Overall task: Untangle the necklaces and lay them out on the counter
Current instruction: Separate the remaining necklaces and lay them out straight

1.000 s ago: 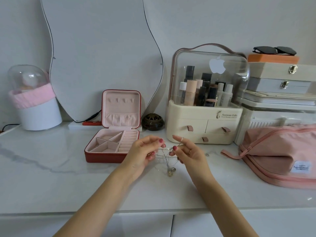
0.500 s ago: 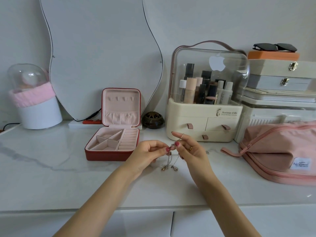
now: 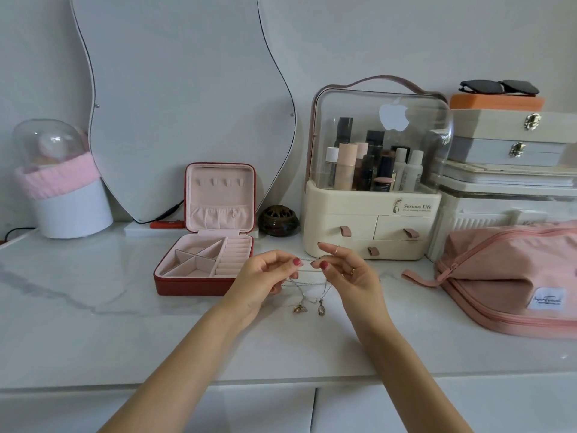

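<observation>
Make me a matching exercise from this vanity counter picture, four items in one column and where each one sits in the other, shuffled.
Items:
1. sunglasses
2. red jewelry box
3. pink zip pouch
4. necklaces

Places:
A. open, left of the hands
B. far right of the counter
C. on the orange box atop the stacked cases
D. pinched between left hand and right hand

Pairs: 1-C, 2-A, 3-B, 4-D
</observation>
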